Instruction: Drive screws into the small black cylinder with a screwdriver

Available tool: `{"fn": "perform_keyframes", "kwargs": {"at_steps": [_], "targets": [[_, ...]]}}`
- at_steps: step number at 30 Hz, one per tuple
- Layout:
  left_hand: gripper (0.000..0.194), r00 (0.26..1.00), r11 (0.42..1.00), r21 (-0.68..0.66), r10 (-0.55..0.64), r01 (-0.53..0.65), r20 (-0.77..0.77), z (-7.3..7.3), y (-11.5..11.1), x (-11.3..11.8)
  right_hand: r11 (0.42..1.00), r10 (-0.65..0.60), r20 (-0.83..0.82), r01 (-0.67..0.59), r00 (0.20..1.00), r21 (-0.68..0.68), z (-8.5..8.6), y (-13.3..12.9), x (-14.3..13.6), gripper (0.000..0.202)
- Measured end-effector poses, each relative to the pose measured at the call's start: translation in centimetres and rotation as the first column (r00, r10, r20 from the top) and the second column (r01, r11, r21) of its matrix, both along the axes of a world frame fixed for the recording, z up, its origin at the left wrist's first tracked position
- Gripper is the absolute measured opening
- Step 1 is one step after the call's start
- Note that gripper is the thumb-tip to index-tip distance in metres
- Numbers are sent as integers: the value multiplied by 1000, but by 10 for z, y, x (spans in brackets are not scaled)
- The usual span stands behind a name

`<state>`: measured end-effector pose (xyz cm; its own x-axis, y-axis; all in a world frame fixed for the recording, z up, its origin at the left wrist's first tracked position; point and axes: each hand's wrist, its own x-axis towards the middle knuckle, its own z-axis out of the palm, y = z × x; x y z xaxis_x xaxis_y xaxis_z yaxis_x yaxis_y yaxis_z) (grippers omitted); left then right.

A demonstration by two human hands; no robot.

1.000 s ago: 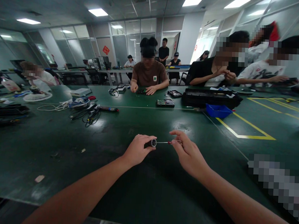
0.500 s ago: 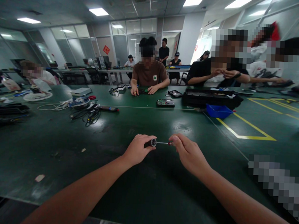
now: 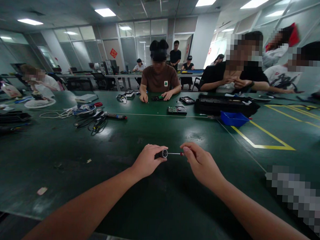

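Left hand [image 3: 147, 161] gripping a short black cylindrical part [image 3: 160, 154], its ringed open end exposed, over the green surface [image 3: 151, 208]; right hand [image 3: 204, 166] closed round the red handle of a screwdriver [image 3: 175, 153], whose shaft extends level to the part's rim. A blue tray [image 3: 234, 119] lies beyond.

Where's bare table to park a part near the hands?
Bare green table: between the forearms; right of the right hand, short of the yellow tape; between the left hand and the cable pile. Crowded: beyond the blue bin, around the long black case; also the far left.
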<state>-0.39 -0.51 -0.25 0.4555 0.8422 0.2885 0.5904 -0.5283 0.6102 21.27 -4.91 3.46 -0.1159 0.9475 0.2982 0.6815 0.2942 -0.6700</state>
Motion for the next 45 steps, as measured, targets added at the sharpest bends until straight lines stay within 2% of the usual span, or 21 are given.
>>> {"fn": "perform_keyframes", "kwargs": {"at_steps": [5, 8, 11, 16, 21, 25, 27, 32, 36, 37, 39, 41, 43, 45], "targets": [[38, 1000, 1000, -2, 26, -26, 0, -1, 1, -2, 997, 63, -24, -62, 998, 45, -2, -4, -2, 23], [37, 1000, 1000, -1, 17, -17, -3, -1, 1, -1, 999, 16, -55, -14, 998, 32, -2, -4, -2, 24], [37, 1000, 1000, -1, -10, 10, -11, 0, 0, 0, 999, -31, -55, 30, 998, -16, -2, -2, 0, 35], [35, 1000, 1000, -8, -6, 6, -14, 2, 2, 0, 1000, 19, -26, -19, 999, 0, -1, -3, 0, 25], [37, 1000, 1000, 3, 17, -17, -1, 2, 2, -1, 998, 41, -81, -37, 996, 40, -2, -4, -2, 19], [36, 1000, 1000, -7, 5, -5, -11, 3, 0, 1, 1000, -4, -70, 3, 998, -14, -3, -2, 0, 29], [36, 1000, 1000, -12, 5, -5, -10, 4, 0, 2, 1000, 6, -65, -7, 998, -16, -3, -2, 1, 28], [38, 999, 999, -8, 38, -38, -12, 4, 1, 0, 999, 48, -201, -48, 978, 7, -3, -3, -2, 20], [39, 1000, 1000, 17, 2, -2, -11, 5, -1, 1, 998, -11, -458, -17, 889, -56, -6, 3, -4, 24], [38, 1000, 999, 39, -21, 21, -12, 6, -1, 1, 996, -46, -538, -1, 842, -88, -7, 6, -3, 25], [38, 999, 995, 85, -49, 50, -22, 7, -1, 0, 984, -123, -709, -7, 694, -177, -11, 12, 0, 25], [38, 999, 993, 106, -39, 43, -35, 8, 1, -1, 963, -192, -790, -41, 582, -265, -15, 18, 3, 21], [38, 999, 995, 94, -21, 25, -46, 7, 4, -2, 972, -188, -810, -12, 556, -234, -18, 22, 6, 20], [38, 999, 996, 86, -19, 23, -49, 5, 6, -3, 984, -143, -789, 2, 598, -177, -20, 22, 6, 23]]}}
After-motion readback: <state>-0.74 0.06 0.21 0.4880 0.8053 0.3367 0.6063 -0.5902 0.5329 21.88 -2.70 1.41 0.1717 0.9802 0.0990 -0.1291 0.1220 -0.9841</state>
